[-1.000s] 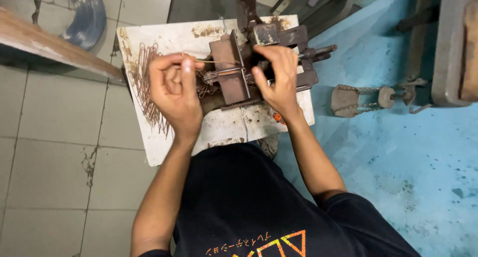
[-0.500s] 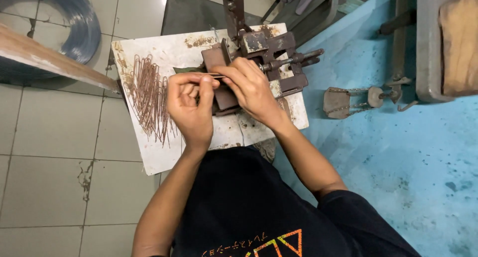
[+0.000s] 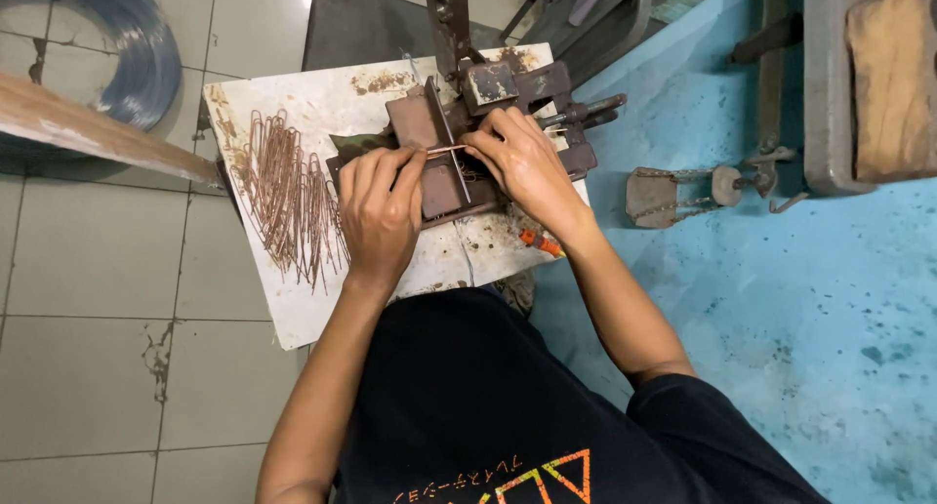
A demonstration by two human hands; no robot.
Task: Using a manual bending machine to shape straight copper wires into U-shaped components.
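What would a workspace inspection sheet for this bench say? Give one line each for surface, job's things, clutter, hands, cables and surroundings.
Surface: white board, rust-stained, chipped at the edges.
Job's things: rusty metal jig with upright lever; thin copper-coloured wire piece held across it.
Clutter: pile of bent wire pieces left of the jig; small orange item.
Hands: left hand pinches the wire; right hand rests on the jig at the wire's other end.
Cables: nothing seen.
Surroundings: grey tiled floor, wire coil, blue painted floor.

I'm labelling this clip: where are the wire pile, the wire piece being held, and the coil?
wire pile [image 3: 285, 197], head view, middle of the heap.
wire piece [image 3: 446, 150], head view, mid-length.
coil [image 3: 137, 60], head view, right arc.
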